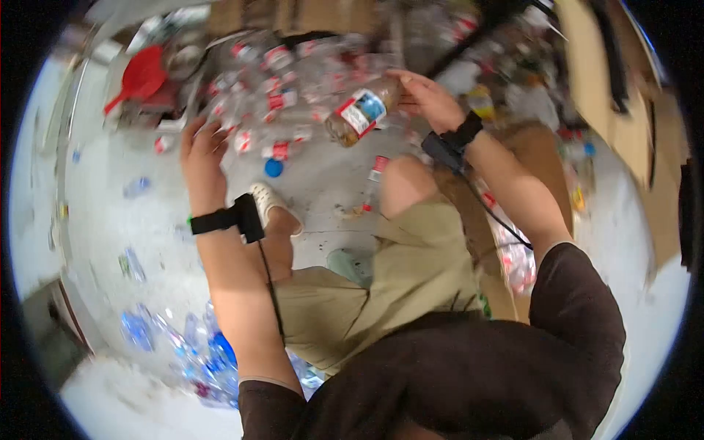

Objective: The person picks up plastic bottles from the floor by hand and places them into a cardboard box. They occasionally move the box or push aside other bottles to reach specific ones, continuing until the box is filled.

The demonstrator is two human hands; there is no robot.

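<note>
My right hand (433, 103) holds one end of a brownish bottle (363, 112) with a blue, white and red label, tilted above a heap of clear bottles (282, 92) with red labels. My left hand (204, 158) is at the heap's left edge, its fingers curved and somewhat blurred. Whether those fingers touch a bottle is unclear; nothing is plainly held in them. A round blue cap or lid (273, 168) lies on the floor below the heap, between my hands.
A red dustpan-like item (139, 77) is at the upper left. Blue-tinted bottles (209, 356) are piled at the lower left. Cardboard (539, 158) stands right of my knee, with mixed waste (528, 99) behind it. My shoe (271, 205) is on the floor.
</note>
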